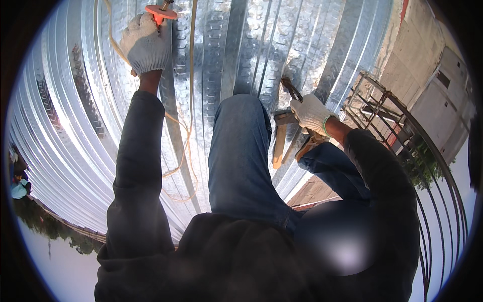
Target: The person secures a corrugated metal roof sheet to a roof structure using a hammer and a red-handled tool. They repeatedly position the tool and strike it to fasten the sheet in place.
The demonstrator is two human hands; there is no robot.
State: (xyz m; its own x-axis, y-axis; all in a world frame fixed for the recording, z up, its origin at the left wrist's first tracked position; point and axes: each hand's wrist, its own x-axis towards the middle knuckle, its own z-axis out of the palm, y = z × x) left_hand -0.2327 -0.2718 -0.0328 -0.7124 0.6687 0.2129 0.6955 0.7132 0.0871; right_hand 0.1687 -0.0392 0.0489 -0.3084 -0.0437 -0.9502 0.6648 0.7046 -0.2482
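My left hand [146,44], in a pale knitted work glove, is closed round a chisel with an orange round guard [161,11] at the far left, over the ribbed metal sheets [214,65]. A short metal end stands out past the guard. My right hand [311,113], gloved too, is closed on dark, worn pliers [290,89] right of my knee. Their jaws are hard to make out. Beside that hand, a hammer with a dark head [285,118] and wooden handle [278,151] lies on the sheets, close to my shoe [308,145].
A yellowish cord [189,126] loops over the sheets between my left arm and knee. Bent steel bars [427,136] and a rebar frame [375,103] stand at the right, near a concrete wall [417,65]. Another person [20,186] shows at the far left rim.
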